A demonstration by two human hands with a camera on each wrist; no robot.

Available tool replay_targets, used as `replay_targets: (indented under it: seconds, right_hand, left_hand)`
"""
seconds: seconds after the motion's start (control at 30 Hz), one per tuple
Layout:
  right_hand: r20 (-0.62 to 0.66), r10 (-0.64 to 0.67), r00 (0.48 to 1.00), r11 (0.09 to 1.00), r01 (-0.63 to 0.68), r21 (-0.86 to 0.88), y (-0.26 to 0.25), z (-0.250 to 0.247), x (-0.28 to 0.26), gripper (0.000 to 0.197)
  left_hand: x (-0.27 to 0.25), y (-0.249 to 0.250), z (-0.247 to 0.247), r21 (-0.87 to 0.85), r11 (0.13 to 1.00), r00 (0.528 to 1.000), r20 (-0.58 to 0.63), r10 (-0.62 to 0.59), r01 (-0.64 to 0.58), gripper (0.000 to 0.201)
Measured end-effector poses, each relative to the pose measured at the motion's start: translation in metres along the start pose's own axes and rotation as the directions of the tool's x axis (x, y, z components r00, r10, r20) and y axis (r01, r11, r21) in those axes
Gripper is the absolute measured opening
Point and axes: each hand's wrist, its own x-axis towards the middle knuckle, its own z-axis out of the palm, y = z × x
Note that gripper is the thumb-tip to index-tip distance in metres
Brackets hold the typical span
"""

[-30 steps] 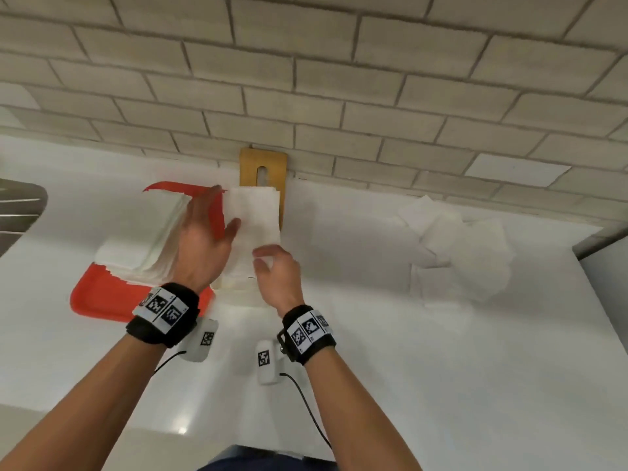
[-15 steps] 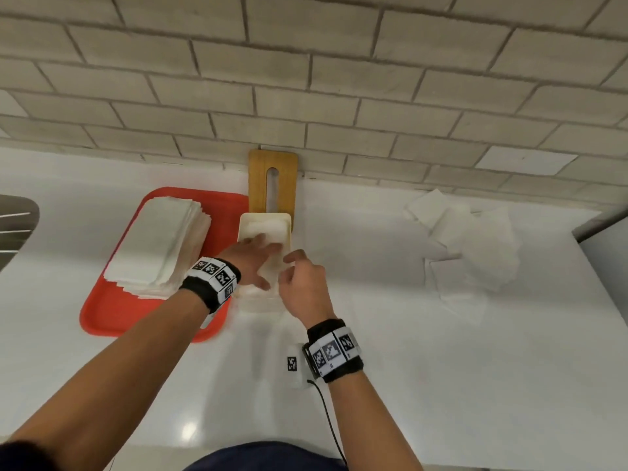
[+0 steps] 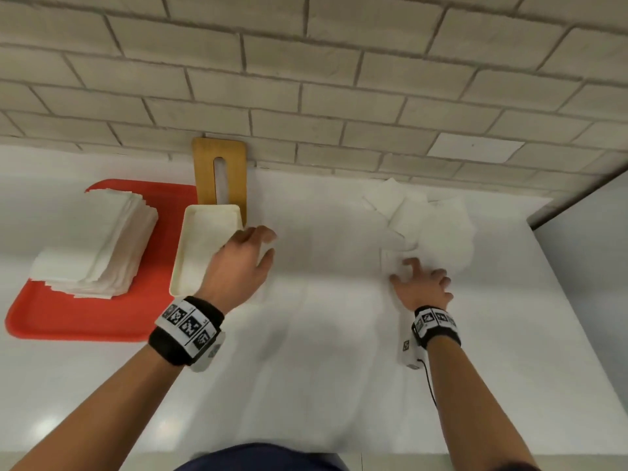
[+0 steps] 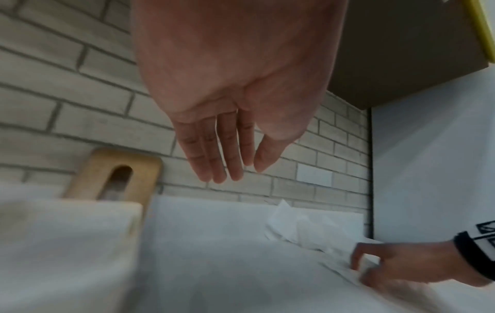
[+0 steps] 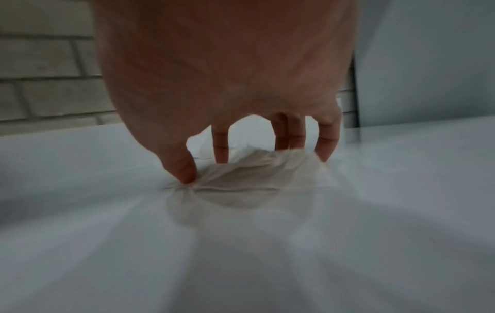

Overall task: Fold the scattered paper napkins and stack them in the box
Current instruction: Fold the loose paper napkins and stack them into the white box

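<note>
Napkins (image 3: 431,229): one just boxed, the next under the right hand
Both hands have left the box (image 3: 210,208). The left hand (image 3: 241,263) hovers slack and empty beside it, and the right hand (image 3: 423,287) presses spread fingertips on the pile's nearest sheet (image 3: 396,266) (not yet pinched). Box contents are too white to read; the red tray (image 3: 68,317) holds a folded stack (image 3: 98,239)

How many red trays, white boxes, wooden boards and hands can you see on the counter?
Red tray: 1
White box: 1
Wooden board: 1
Hands: 2, the left hand and the right hand
Total: 5
</note>
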Motion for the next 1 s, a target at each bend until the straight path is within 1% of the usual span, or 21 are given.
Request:
replay_targets:
  seconds: [0.1, 0.2, 0.23, 0.3, 0.33, 0.37, 0.4, 0.47, 0.5, 0.53, 0.57, 0.6, 0.67, 0.7, 0.73, 0.77, 0.8, 0.87, 0.93, 0.97, 1.0]
  right_hand:
    - [0.013, -0.151, 0.989, 0.989, 0.151, -0.012, 0.004, 0.017, -0.027, 0.047]
    - [0.07, -0.283, 0.957, 0.957, 0.277, 0.082, 0.013, 0.037, -0.07, 0.038]
    - [0.097, -0.325, 0.941, 0.942, 0.313, 0.12, 0.018, 0.043, -0.083, 0.034]
    - [0.118, -0.395, 0.911, 0.91, 0.37, 0.187, 0.028, 0.045, -0.1, 0.027]
    - [0.114, -0.42, 0.9, 0.892, 0.386, 0.237, 0.033, 0.043, -0.103, 0.024]
    - [0.114, -0.426, 0.898, 0.878, 0.38, 0.29, 0.036, 0.038, -0.104, 0.023]
    - [0.106, -0.423, 0.9, 0.871, 0.371, 0.322, 0.038, 0.032, -0.102, 0.024]
    - [0.046, -0.388, 0.92, 0.877, 0.354, 0.324, 0.043, 0.02, -0.089, 0.034]
    - [-0.013, -0.385, 0.923, 0.883, 0.372, 0.287, 0.043, 0.013, -0.081, 0.041]
    - [-0.069, -0.421, 0.904, 0.872, 0.425, 0.242, 0.043, 0.008, -0.072, 0.047]
    - [-0.097, -0.494, 0.864, 0.833, 0.502, 0.231, 0.04, 0.002, -0.065, 0.051]
    - [-0.079, -0.592, 0.802, 0.762, 0.59, 0.267, 0.037, -0.005, -0.059, 0.055]
    - [0.082, -0.758, 0.647, 0.633, 0.7, 0.33, 0.025, -0.013, -0.053, 0.057]
    - [0.163, -0.803, 0.574, 0.593, 0.737, 0.325, 0.021, -0.014, -0.05, 0.051]
    - [0.196, -0.825, 0.53, 0.564, 0.76, 0.322, 0.018, -0.012, -0.046, 0.04]
    - [0.182, -0.831, 0.526, 0.555, 0.759, 0.342, 0.018, -0.011, -0.043, 0.027]
    - [0.132, -0.825, 0.549, 0.552, 0.735, 0.393, 0.019, -0.01, -0.041, 0.017]
    - [-0.015, -0.778, 0.628, 0.517, 0.653, 0.554, 0.024, -0.01, -0.041, 0.009]
    - [-0.139, -0.715, 0.685, 0.429, 0.588, 0.686, 0.03, -0.015, -0.049, 0.012]
    - [-0.172, -0.698, 0.695, 0.393, 0.573, 0.72, 0.031, -0.019, -0.055, 0.02]
    - [-0.19, -0.698, 0.69, 0.363, 0.569, 0.738, 0.03, -0.024, -0.06, 0.029]
  left_hand:
    - [-0.012, 0.031, 0.05, -0.092, 0.996, 0.991, 0.133, 0.02, -0.007, 0.018]
    - [-0.027, 0.058, 0.104, -0.145, 0.987, 0.963, 0.268, -0.027, 0.068, 0.02]
    - [-0.033, 0.065, 0.121, -0.152, 0.982, 0.946, 0.319, -0.06, 0.113, 0.026]
    - [-0.043, 0.078, 0.151, -0.139, 0.972, 0.904, 0.411, -0.118, 0.19, 0.051]
    - [-0.047, 0.083, 0.165, -0.11, 0.976, 0.891, 0.437, -0.121, 0.186, 0.064]
    - [-0.05, 0.087, 0.177, -0.079, 0.982, 0.885, 0.451, -0.117, 0.17, 0.071]
    - [-0.052, 0.091, 0.185, -0.07, 0.983, 0.881, 0.458, -0.121, 0.172, 0.072]
    - [-0.05, 0.099, 0.194, -0.108, 0.963, 0.87, 0.462, -0.173, 0.248, 0.066]
    - [-0.049, 0.102, 0.194, -0.138, 0.948, 0.864, 0.466, -0.193, 0.286, 0.061]
    - [-0.047, 0.105, 0.193, -0.18, 0.933, 0.866, 0.458, -0.201, 0.311, 0.056]
    - [-0.047, 0.105, 0.19, -0.227, 0.914, 0.873, 0.439, -0.212, 0.336, 0.048]
    - [-0.047, 0.106, 0.187, -0.281, 0.891, 0.884, 0.411, -0.224, 0.357, 0.037]
    - [-0.047, 0.107, 0.176, -0.35, 0.86, 0.905, 0.342, -0.252, 0.371, 0.021]
    - [-0.046, 0.108, 0.169, -0.376, 0.849, 0.915, 0.304, -0.265, 0.371, 0.019]
    - [-0.044, 0.11, 0.16, -0.408, 0.832, 0.92, 0.273, -0.281, 0.375, 0.017]
    - [-0.041, 0.112, 0.15, -0.447, 0.811, 0.924, 0.242, -0.297, 0.378, 0.014]
    - [-0.037, 0.113, 0.14, -0.489, 0.787, 0.926, 0.215, -0.31, 0.377, 0.013]
    - [-0.028, 0.113, 0.12, -0.569, 0.734, 0.926, 0.172, -0.335, 0.371, 0.016]
    - [-0.022, 0.114, 0.105, -0.644, 0.669, 0.921, 0.162, -0.355, 0.371, 0.018]
    - [-0.019, 0.115, 0.099, -0.671, 0.642, 0.919, 0.162, -0.36, 0.37, 0.02]
    - [-0.016, 0.117, 0.094, -0.693, 0.619, 0.918, 0.166, -0.362, 0.369, 0.021]
